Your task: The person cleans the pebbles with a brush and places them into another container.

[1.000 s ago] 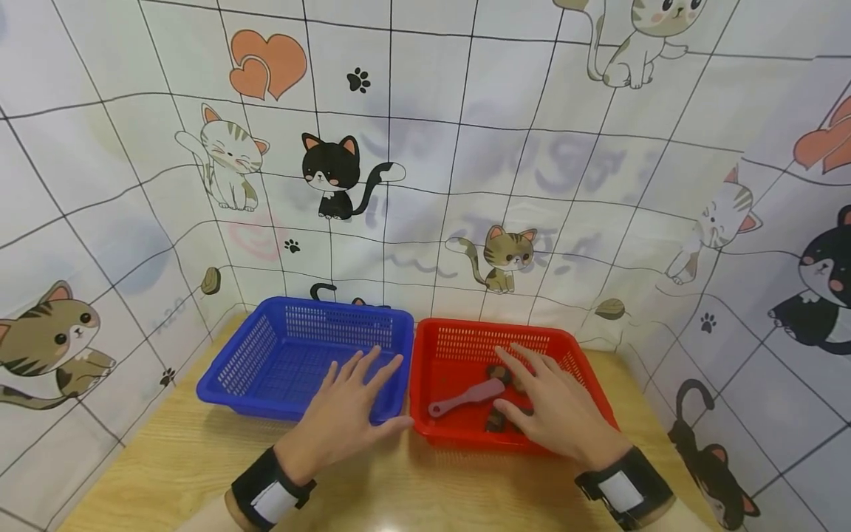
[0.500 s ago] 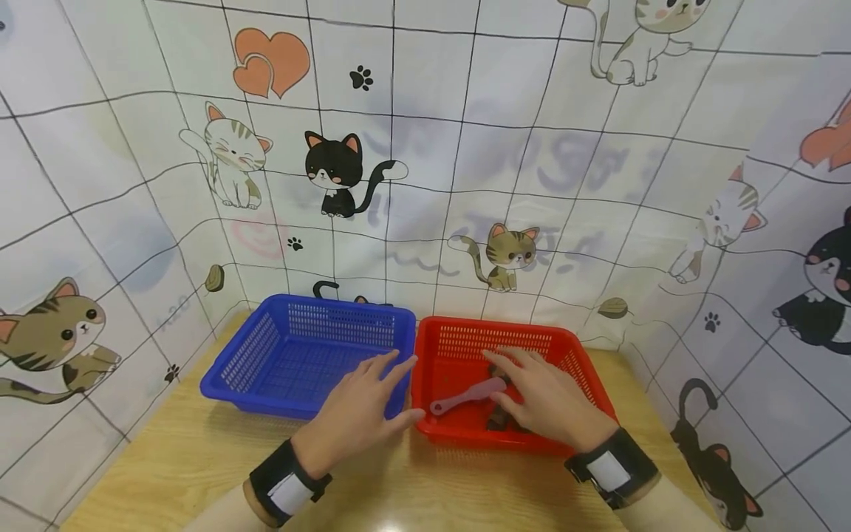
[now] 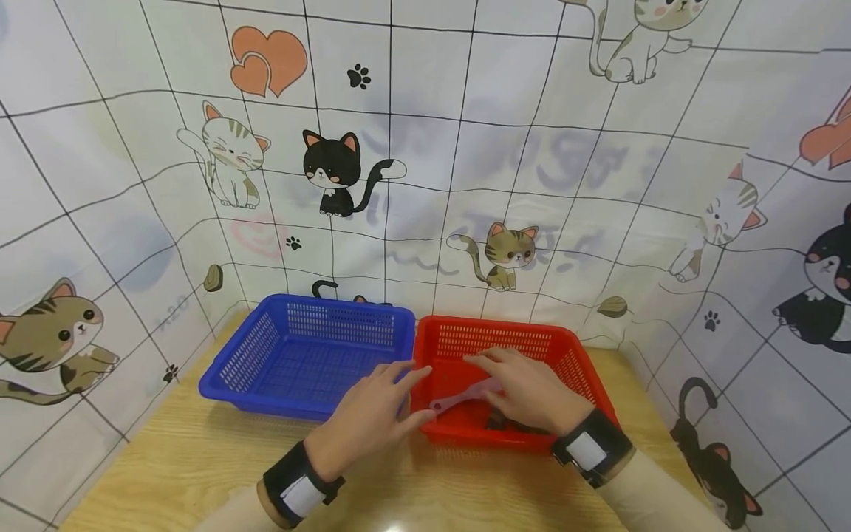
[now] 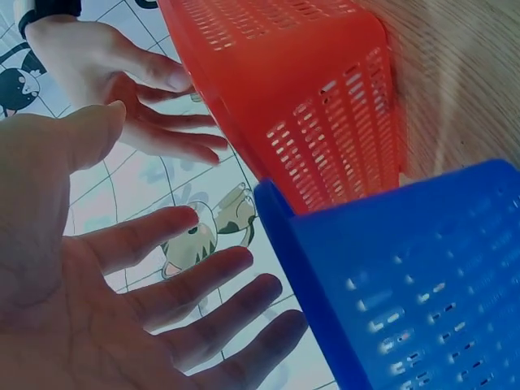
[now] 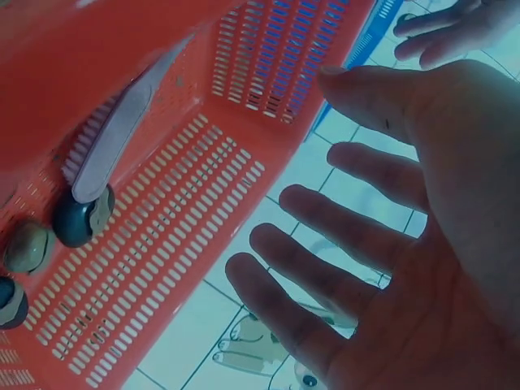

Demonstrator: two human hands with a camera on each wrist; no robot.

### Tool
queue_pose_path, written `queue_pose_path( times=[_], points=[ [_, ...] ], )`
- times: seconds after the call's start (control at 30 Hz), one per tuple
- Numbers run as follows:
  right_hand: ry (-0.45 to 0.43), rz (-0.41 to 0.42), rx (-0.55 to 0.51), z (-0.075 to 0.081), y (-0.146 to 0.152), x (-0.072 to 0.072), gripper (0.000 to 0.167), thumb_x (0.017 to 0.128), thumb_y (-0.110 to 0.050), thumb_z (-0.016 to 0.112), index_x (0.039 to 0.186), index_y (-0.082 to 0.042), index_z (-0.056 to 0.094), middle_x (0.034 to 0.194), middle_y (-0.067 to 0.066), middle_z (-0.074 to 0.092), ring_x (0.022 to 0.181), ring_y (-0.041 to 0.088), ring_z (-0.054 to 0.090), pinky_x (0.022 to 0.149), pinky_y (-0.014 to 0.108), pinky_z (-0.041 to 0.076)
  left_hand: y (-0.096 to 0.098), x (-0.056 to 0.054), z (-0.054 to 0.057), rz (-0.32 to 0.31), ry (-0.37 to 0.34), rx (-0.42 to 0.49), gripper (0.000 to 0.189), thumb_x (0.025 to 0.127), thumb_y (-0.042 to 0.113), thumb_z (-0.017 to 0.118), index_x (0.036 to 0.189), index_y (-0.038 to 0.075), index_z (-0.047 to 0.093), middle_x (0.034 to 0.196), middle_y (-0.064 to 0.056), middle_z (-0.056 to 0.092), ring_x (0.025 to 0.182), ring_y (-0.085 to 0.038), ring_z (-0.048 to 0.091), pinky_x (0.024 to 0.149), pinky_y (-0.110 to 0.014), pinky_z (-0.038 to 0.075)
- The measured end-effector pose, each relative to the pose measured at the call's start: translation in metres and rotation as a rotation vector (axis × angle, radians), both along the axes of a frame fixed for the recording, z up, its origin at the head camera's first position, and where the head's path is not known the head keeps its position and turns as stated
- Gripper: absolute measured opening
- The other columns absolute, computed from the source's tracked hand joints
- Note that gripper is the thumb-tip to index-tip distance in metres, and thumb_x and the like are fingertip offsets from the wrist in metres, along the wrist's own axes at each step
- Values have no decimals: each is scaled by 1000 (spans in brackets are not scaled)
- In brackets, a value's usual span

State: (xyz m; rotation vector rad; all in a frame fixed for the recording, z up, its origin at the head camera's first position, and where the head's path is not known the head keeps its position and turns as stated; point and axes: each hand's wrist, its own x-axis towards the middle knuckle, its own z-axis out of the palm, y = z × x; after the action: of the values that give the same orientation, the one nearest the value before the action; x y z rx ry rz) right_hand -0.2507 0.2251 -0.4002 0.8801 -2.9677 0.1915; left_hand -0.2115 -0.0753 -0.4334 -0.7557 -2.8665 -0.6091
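A pale purple brush point(image 3: 459, 400) lies in the red basket point(image 3: 492, 322); the right wrist view shows the brush point(image 5: 114, 146) with bristles along one side. Near it are several rounded dark-and-tan objects point(image 5: 28, 245), their kind unclear, partly covered by my right hand in the head view. My right hand point(image 3: 532, 386) hovers over the basket with loosely extended fingers, holding nothing. My left hand point(image 3: 372, 410) hangs in front of where the two baskets meet, fingers spread and palm bare in the left wrist view. Its thumb tip overlaps the brush handle's end in the head view; contact cannot be told.
A blue plastic basket point(image 3: 312, 369) with nothing visible in it stands left of the red one, rims side by side. Both rest on a wood-grain table point(image 3: 166, 436). Cat-printed sheeting point(image 3: 425, 185) rises close behind the baskets and along both sides.
My left hand has shifted right, from over the blue basket's front to the gap between baskets. My right hand has moved left, covering the brush's wide end. The brush and baskets stay put.
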Motion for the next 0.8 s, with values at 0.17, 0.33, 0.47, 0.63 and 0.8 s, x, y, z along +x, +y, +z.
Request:
queue_pose_path(
  times=[0.17, 0.33, 0.47, 0.63, 0.8],
  points=[
    [-16, 32, 16, -2, -11, -7, 61, 103, -24, 91, 161, -23, 71, 154, 12, 76, 138, 36, 76, 108, 61, 70, 6, 0, -1, -5, -2, -19, 71, 109, 60, 76, 168, 24, 64, 171, -13, 66, 152, -44, 67, 118, -69, 63],
    [-42, 39, 39, -6, -21, -14, 58, 103, -24, 91, 158, -21, 74, 150, 12, 78, 132, 34, 78, 104, 59, 72, 12, 1, -4, -22, 17, -27, 67, 110, 59, 77, 165, 22, 67, 165, -11, 71, 148, -39, 70, 116, -62, 66],
    [-54, 44, 58, -8, -27, -19, 55, 103, -29, 91, 155, -22, 76, 144, 10, 81, 125, 31, 80, 101, 55, 73, 16, 1, -4, -34, 36, -11, 64, 110, 57, 78, 162, 21, 70, 162, -10, 73, 144, -36, 72, 116, -59, 67],
    [-70, 35, 59, -12, -32, -26, 53, 102, -33, 92, 152, -24, 79, 136, 7, 83, 119, 26, 80, 101, 54, 73, 19, -2, -3, -38, 36, 22, 62, 110, 54, 79, 161, 20, 72, 159, -10, 75, 141, -33, 73, 113, -57, 69],
    [-119, 34, 53, -16, -36, -30, 53, 101, -28, 93, 152, -23, 79, 139, 7, 84, 122, 27, 80, 106, 56, 72, 22, -4, -6, -34, 27, 46, 58, 111, 52, 79, 159, 21, 73, 156, -8, 77, 140, -31, 73, 113, -56, 69]
  ],
)
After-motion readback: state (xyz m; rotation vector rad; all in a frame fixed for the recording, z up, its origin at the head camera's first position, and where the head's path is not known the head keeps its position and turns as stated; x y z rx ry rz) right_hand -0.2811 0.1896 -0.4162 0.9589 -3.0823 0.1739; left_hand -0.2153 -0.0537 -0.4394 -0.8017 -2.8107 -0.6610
